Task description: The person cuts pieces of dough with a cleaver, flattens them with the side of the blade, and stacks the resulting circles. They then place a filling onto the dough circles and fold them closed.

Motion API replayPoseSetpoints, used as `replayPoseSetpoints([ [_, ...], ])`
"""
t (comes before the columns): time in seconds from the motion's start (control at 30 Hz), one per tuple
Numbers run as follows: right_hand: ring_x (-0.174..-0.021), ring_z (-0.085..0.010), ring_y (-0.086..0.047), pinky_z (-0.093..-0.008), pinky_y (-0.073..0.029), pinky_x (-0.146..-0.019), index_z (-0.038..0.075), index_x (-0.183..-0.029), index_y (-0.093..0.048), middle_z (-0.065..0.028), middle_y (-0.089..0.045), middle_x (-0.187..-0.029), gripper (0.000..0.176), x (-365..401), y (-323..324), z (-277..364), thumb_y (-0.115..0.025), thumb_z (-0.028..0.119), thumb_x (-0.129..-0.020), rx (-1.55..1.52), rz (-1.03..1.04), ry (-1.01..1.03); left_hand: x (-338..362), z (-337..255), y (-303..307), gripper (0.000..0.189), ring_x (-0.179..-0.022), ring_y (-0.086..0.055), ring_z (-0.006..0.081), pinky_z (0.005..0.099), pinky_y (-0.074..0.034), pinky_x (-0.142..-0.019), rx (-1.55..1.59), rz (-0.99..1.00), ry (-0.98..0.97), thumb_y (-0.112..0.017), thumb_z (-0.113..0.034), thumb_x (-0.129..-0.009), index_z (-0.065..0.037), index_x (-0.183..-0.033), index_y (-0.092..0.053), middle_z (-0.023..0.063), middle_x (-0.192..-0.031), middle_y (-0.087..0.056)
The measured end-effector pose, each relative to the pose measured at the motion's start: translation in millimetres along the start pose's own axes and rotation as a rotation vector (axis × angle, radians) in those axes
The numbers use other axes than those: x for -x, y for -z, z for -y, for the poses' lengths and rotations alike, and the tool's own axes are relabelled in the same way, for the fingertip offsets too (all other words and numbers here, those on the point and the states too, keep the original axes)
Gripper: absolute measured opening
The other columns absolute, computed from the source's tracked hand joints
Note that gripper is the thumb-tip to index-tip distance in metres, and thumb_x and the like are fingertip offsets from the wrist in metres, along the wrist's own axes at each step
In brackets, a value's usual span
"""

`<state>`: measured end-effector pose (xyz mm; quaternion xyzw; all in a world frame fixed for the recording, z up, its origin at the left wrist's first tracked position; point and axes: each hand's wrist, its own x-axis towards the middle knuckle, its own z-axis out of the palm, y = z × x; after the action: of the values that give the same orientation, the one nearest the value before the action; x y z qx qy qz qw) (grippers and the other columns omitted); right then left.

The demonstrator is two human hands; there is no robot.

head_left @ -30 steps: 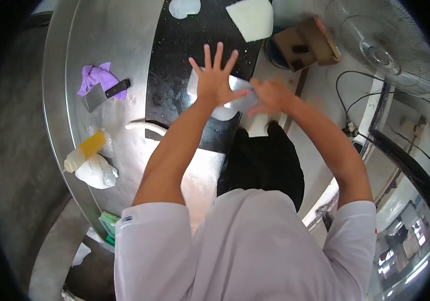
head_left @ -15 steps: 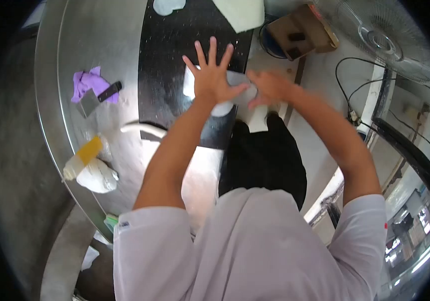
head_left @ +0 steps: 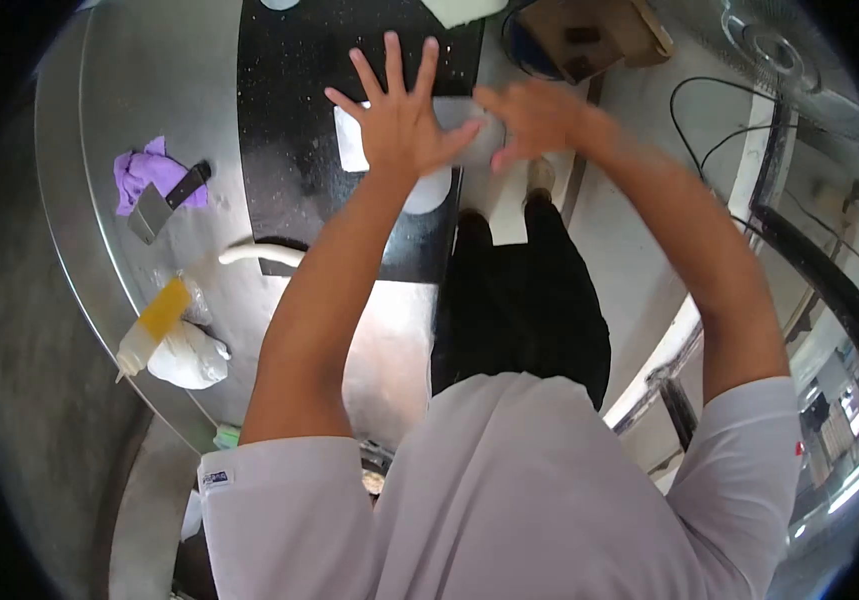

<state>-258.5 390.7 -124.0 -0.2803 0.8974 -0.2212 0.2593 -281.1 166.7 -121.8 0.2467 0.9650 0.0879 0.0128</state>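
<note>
A dark label (head_left: 217, 478) with lettering too small to read marks one white sleeve, and a small red tag (head_left: 799, 448) the other, as a person works with two hands at a single black board (head_left: 284, 170). On the board, the left hand (head_left: 396, 128) lies flat on one broad metal blade (head_left: 352, 145), five fingers splayed wide apart. The right hand (head_left: 541, 118), blurred and just beyond the board's right edge, is clamped on the blade's end, forefinger and thumb at its two corners. One pale disc (head_left: 429, 193) shows on the board below the blade; one white, dough-like strip (head_left: 259, 252) crosses the board's lower left corner. Left of the board are one cleaver (head_left: 152, 213), its black handle across one purple cloth (head_left: 139, 177), and, lower down, one bottle (head_left: 161, 313) of yellow liquid touching one white bag (head_left: 189, 358). Right of the board's upper end sit one brown box (head_left: 599, 38) and, farther off, one fan (head_left: 774, 52).
</note>
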Motion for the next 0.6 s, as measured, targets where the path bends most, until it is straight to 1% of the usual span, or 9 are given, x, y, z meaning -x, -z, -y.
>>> replayPoseSetpoints([
  [0.07,-0.089,-0.0472,-0.067,-0.0531,-0.053,-0.079,0.003,-0.121,-0.045,-0.0236,-0.068,-0.090,0.087,-10,16,-19,-0.085,0.060,-0.069,0.046,-0.048,0.044,-9,-4,9,0.113,-0.151,-0.012,0.0575,0.0849,-0.011,-0.107,-0.027,-0.047,0.027,-0.067,-0.081,-0.069,-0.030,-0.162,-0.030,0.0182,-0.169,-0.017],
  [0.13,-0.088,-0.0468,-0.067,-0.0544,-0.052,-0.078,0.003,-0.124,-0.044,-0.0234,-0.068,-0.090,0.090,-18,25,-18,-0.085,0.061,-0.068,0.115,-0.153,0.146,-19,-15,35,0.111,-0.155,-0.010,0.0482,0.0784,-0.008,-0.115,-0.047,0.082,0.168,-0.066,-0.077,-0.075,-0.020,-0.163,-0.028,0.0191,-0.169,-0.018],
  [0.2,-0.089,-0.0469,-0.067,-0.0540,-0.052,-0.078,0.004,-0.125,-0.044,-0.0229,-0.068,-0.090,0.092,-6,20,-2,-0.084,0.064,-0.068,0.066,-0.115,0.119,-12,-13,34,0.112,-0.154,-0.008,0.0505,0.0800,-0.007,-0.113,0.011,0.096,0.128,-0.068,-0.074,-0.073,-0.020,-0.163,-0.027,0.0194,-0.169,-0.016],
  [0.27,-0.090,-0.0466,-0.066,-0.0532,-0.052,-0.078,0.004,-0.128,-0.043,-0.0228,-0.067,-0.090,0.093,15,9,15,-0.084,0.062,-0.068,0.007,0.003,-0.011,-5,-20,39,0.114,-0.154,-0.007,0.0513,0.0817,-0.006,-0.112,-0.026,0.259,0.041,-0.070,-0.071,-0.072,-0.021,-0.163,-0.026,0.0190,-0.170,-0.016],
  [0.33,-0.091,-0.0470,-0.067,-0.0529,-0.053,-0.079,0.004,-0.132,-0.043,-0.0243,-0.068,-0.092,0.096,10,-1,-5,-0.084,0.062,-0.068,-0.072,0.047,-0.062,-11,-20,28,0.115,-0.154,-0.007,0.0522,0.0828,-0.005,-0.111,0.000,0.238,0.000,-0.071,-0.071,-0.071,-0.021,-0.164,-0.024,0.0185,-0.170,-0.015],
  [0.4,-0.090,-0.0477,-0.067,-0.0537,-0.053,-0.078,0.004,-0.135,-0.042,-0.0261,-0.068,-0.094,0.100,4,5,-19,-0.084,0.065,-0.068,0.077,-0.144,0.056,-19,-20,26,0.114,-0.154,-0.007,0.0517,0.0819,-0.007,-0.112,-0.011,0.073,0.050,-0.071,-0.070,-0.072,-0.021,-0.164,-0.025,0.0187,-0.170,-0.015],
  [0.53,-0.091,-0.0484,-0.067,-0.0550,-0.052,-0.079,0.001,-0.133,-0.044,-0.0276,-0.068,-0.095,0.100,-7,15,-19,-0.082,0.067,-0.068,0.110,-0.223,0.052,-48,-11,40,0.116,-0.154,-0.011,0.0507,0.0797,-0.010,-0.114,-0.055,0.184,0.025,-0.071,-0.073,-0.070,-0.020,-0.163,-0.027,0.0180,-0.170,-0.014],
  [0.57,-0.091,-0.0478,-0.067,-0.0545,-0.052,-0.079,0.000,-0.129,-0.045,-0.0278,-0.068,-0.095,0.097,-1,13,0,-0.082,0.067,-0.069,0.024,-0.178,-0.002,-38,27,-9,0.113,-0.153,-0.012,0.0535,0.0842,-0.010,-0.108,-0.011,-0.062,-0.205,-0.066,-0.083,-0.069,-0.030,-0.162,-0.030,0.0161,-0.170,-0.017],
  [0.6,-0.091,-0.0472,-0.068,-0.0540,-0.053,-0.079,-0.002,-0.125,-0.047,-0.0279,-0.068,-0.095,0.094,5,0,20,-0.082,0.066,-0.070,-0.086,-0.125,-0.060,-22,32,-7,0.113,-0.154,-0.012,0.0492,0.0840,-0.010,-0.108,0.109,-0.098,-0.284,-0.064,-0.085,-0.069,-0.031,-0.162,-0.029,0.0141,-0.170,-0.018],
])
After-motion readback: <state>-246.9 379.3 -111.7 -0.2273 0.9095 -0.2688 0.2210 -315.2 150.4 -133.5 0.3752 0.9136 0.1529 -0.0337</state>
